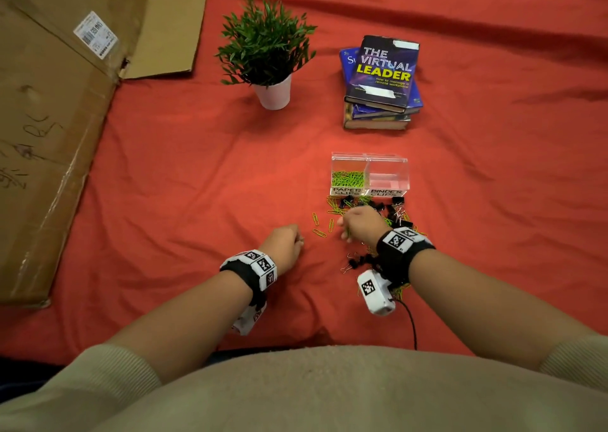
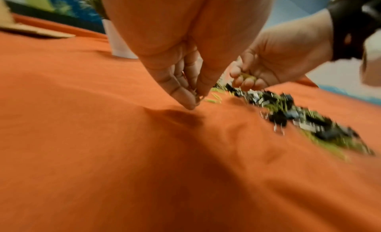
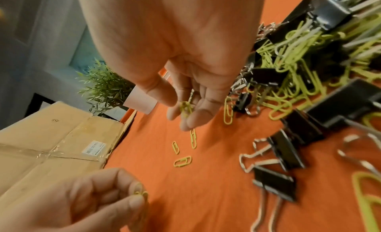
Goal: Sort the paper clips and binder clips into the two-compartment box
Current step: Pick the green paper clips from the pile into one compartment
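Observation:
A clear two-compartment box (image 1: 388,168) stands on the red cloth. Its left half, labelled PAPER CLIPS, holds green paper clips (image 1: 348,179); the BINDER CLIPS half looks empty. A mixed pile of black binder clips (image 1: 381,206) (image 3: 274,181) and green paper clips lies in front of it. My right hand (image 1: 343,234) (image 3: 185,111) hovers over the pile's left edge, fingers curled round a few paper clips (image 3: 186,107). My left hand (image 1: 299,239) (image 3: 138,194) sits to its left, low over the cloth, and pinches a paper clip (image 3: 142,192). Three loose paper clips (image 3: 182,161) lie between the hands.
A potted plant (image 1: 268,46) and a stack of books (image 1: 381,82) stand behind the clear box. A large flattened cardboard box (image 1: 56,119) covers the left side. More clips lie under my right wrist (image 1: 358,260).

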